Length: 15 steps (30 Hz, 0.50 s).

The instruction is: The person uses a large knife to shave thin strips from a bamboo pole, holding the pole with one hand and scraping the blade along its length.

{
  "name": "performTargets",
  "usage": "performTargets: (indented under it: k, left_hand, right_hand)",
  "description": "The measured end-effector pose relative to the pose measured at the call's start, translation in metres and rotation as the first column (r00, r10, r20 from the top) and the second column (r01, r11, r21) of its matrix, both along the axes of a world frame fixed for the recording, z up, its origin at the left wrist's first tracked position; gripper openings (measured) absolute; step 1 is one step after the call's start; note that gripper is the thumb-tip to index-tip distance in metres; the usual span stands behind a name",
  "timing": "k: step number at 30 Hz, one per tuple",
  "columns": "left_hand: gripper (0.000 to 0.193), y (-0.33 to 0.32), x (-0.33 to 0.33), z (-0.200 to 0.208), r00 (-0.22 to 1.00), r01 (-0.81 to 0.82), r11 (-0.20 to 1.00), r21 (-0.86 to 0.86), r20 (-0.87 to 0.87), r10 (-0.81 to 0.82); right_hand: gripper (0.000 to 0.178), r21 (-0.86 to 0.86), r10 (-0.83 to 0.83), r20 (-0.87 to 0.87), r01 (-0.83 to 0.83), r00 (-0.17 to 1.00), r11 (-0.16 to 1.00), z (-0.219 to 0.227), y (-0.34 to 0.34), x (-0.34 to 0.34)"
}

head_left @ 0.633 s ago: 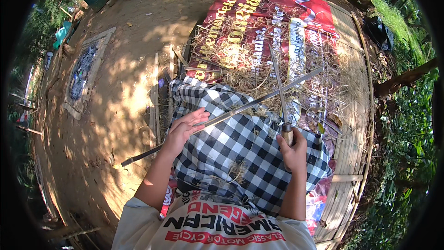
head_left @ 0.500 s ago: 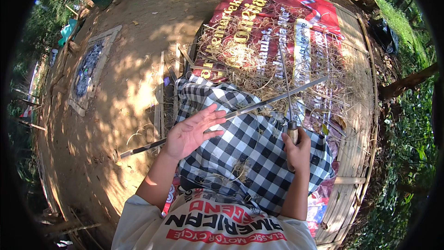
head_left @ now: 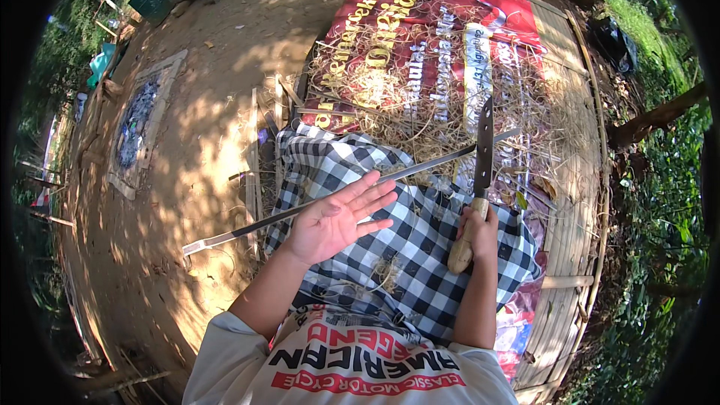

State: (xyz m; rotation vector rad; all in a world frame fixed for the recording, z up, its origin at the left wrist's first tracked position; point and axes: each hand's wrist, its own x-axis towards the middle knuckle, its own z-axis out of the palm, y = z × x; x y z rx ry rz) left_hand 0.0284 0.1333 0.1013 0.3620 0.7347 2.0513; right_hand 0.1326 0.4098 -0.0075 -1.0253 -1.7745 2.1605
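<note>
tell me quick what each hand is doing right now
Left hand: open, fingers spread, palm up, against the long thin strip.
Right hand: closed on the wooden handle of the knife, blade pointing away.

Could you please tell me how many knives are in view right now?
1: a wooden-handled knife gripped in the right hand, blade up, crossing the long strip. Others may lie hidden under the shavings.

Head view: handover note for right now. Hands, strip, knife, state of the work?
Left hand: open, palm up, fingers spread, lying over the long thin strip, not gripping it.
Right hand: shut on the knife by its wooden handle, blade pointing up and away, crossing the strip.
The strip lies slantwise across the checkered cloth on the lap.
Done: shavings cover the red banner.
Left: cannot tell how much of the strip remains unshaved.
</note>
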Motion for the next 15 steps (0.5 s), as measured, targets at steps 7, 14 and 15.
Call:
performTargets:
  k: [7,14,15]
  left_hand:
    - [0.058,0.005,0.001,-0.011,0.998,-0.029,0.996,-0.081,0.046,0.033]
    - [0.066,0.003,0.002,-0.025,0.843,-0.288,0.773,-0.565,-0.533,-0.076]
    - [0.068,0.000,0.002,-0.024,0.693,-0.430,0.645,-0.631,-0.689,-0.212]
  right_hand:
    - [0.010,-0.031,0.021,0.015,-0.021,1.000,0.999,-0.005,0.000,0.000]
    - [0.016,-0.055,0.063,-0.001,-0.063,0.998,0.997,-0.002,-0.002,-0.001]
    - [0.017,-0.062,0.063,-0.002,-0.063,0.998,0.996,-0.005,0.001,0.000]
